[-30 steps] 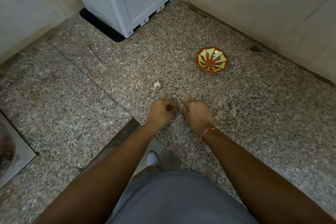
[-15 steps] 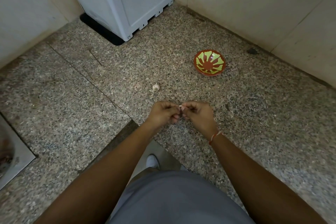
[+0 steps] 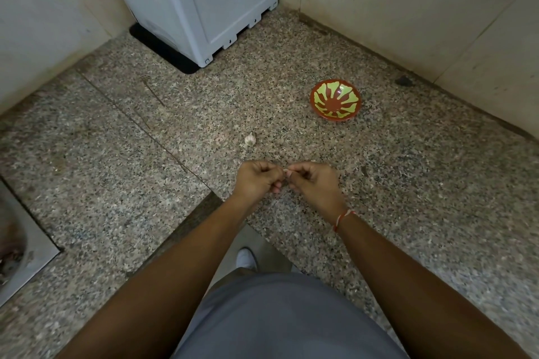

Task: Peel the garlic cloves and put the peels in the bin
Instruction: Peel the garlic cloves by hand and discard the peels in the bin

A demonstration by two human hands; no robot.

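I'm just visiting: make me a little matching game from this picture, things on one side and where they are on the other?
Things:
1. bowl
2. garlic bulb
3. garlic clove
4. grey appliance

Places:
A. pinched between the left hand and right hand
B. in the far corner
C. on the counter, far right of the hands
D. on the counter, just beyond the hands

Pairs: 1-C, 2-D, 3-A, 4-B
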